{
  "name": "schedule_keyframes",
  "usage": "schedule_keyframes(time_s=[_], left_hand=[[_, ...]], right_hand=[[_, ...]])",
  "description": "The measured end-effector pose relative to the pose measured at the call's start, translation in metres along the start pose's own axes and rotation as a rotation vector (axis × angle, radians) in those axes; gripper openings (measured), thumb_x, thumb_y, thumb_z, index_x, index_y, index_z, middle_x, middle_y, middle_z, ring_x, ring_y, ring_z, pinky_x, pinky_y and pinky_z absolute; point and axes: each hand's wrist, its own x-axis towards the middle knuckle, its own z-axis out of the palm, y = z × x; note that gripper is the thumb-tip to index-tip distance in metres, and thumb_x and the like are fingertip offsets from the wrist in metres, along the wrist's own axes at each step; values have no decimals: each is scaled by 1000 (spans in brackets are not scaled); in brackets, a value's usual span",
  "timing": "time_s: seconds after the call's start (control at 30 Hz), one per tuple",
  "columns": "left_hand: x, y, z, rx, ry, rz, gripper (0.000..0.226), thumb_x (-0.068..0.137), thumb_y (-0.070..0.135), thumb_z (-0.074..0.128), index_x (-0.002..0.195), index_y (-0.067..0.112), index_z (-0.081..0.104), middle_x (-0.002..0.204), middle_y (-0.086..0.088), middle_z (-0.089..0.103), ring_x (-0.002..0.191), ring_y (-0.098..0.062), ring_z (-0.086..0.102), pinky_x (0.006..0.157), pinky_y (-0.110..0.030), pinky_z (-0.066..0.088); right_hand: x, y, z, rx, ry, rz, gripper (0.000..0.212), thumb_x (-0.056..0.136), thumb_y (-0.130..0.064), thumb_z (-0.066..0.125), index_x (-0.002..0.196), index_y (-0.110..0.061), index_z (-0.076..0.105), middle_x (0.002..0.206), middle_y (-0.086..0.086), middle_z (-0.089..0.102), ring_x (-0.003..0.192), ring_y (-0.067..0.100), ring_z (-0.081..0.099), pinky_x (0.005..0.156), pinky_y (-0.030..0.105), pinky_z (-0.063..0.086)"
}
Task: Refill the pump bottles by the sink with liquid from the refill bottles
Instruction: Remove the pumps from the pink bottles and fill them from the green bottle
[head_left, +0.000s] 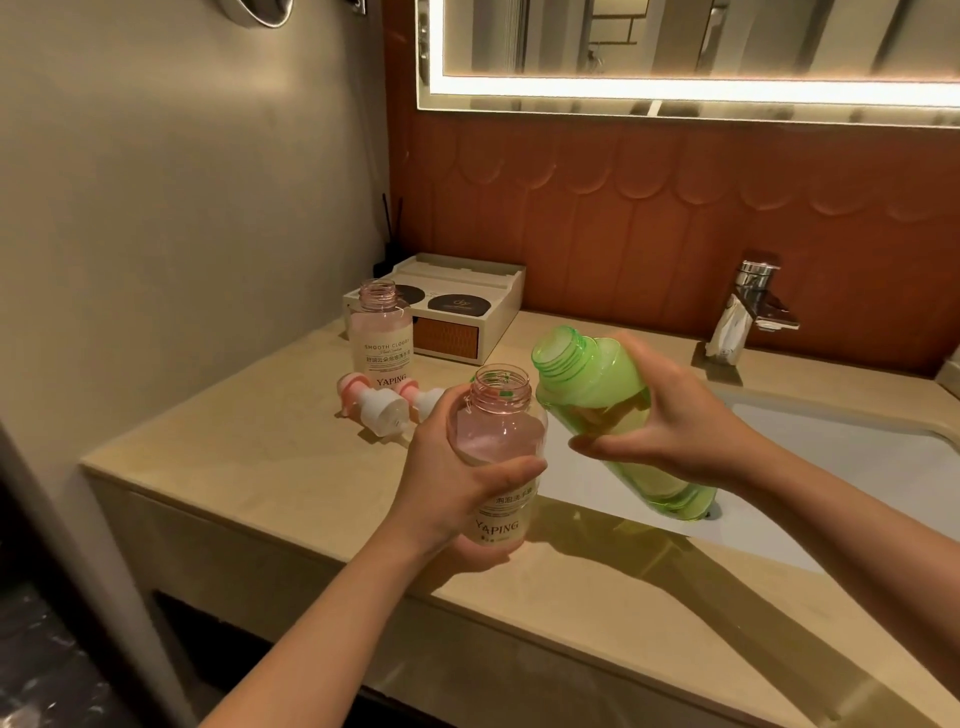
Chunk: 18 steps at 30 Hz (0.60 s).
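1. The left hand grips the clear pink plastic pump bottle with a white label. The fingers are wrapped round its lower body. The bottle is held upright above the front edge of the beige stone countertop, and its threaded neck is uncapped.
2. The right hand grips the translucent green plastic refill bottle at mid-body. The bottle is tilted with its open mouth just beside the pink neck and raised above its own base. No stream is visible.
3. A second clear pink bottle, also uncapped, stands further back on the countertop. Two white-and-pink pump heads lie in front of it.
4. Handling, as judged: both bottles look like thin, fairly rigid plastic, light and not fragile. The green one holds liquid, so its weight will shift toward the mouth as it tips. The smooth walls would turn slippery if soap runs down them.
5. Grip, as judged: mid-body suits the green bottle for pour control. The pink bottle is best held low, which keeps the neck clear.
6. The white sink basin lies to the right, under the green bottle's base.
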Motion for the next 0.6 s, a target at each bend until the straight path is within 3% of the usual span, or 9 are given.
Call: schedule_keyframes(time_s=[0.2,0.4,0.6], left_hand=[[0,-1,2,12,21,-5,63,47,27,83,104,28,55,95,16,68,91,0,64,73,-11,50],[-1,1,3,9,20,-3,69,45,35,84,107,26,55,100,9,68,96,-6,64,80,-21,52],[-3,2,4,19,26,-10,69,49,29,83,111,23,54,104,7,67,97,-6,63,81,-23,51]], right_hand=[[4,-8,-7,-60,-43,-30,64,62,-31,84,115,-30,48,99,-10,61,88,12,59,76,36,50],[6,-15,-14,-124,-88,-46,66,63,-34,82,119,-25,49,103,-5,62,92,14,60,76,41,51],[9,-23,-22,-205,-149,-45,61,63,-36,80,114,-28,48,98,-9,62,88,9,59,72,38,52]])
